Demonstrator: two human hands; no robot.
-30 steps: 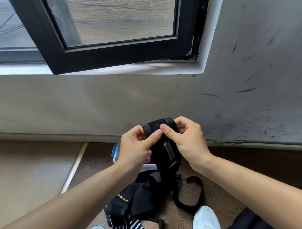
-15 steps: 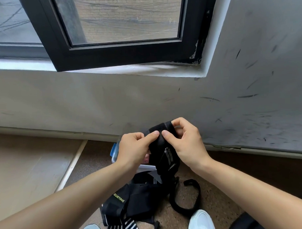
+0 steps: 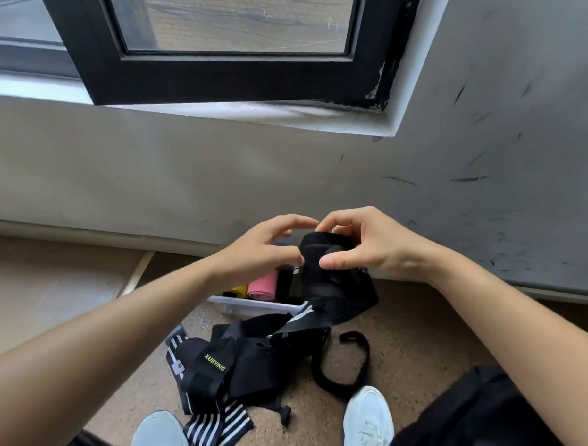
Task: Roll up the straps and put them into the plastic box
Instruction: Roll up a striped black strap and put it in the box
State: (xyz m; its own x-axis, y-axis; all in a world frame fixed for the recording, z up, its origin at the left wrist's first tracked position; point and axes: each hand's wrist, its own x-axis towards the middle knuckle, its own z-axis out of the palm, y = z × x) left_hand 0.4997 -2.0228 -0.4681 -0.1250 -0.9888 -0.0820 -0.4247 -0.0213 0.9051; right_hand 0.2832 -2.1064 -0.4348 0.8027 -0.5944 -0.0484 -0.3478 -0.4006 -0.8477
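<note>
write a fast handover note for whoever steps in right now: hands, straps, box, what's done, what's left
Left hand: thumb on the half-rolled black strap, fingers arched over its top.
Right hand: pinches the same roll between thumb and fingers.
The strap is held up above the plastic box; its loose tail hangs down toward the floor.
Done: a pink roll and a yellow-and-black roll lie in the box.
Left: finish this roll, put it in the box, then roll the pile of loose straps on the floor.
</note>
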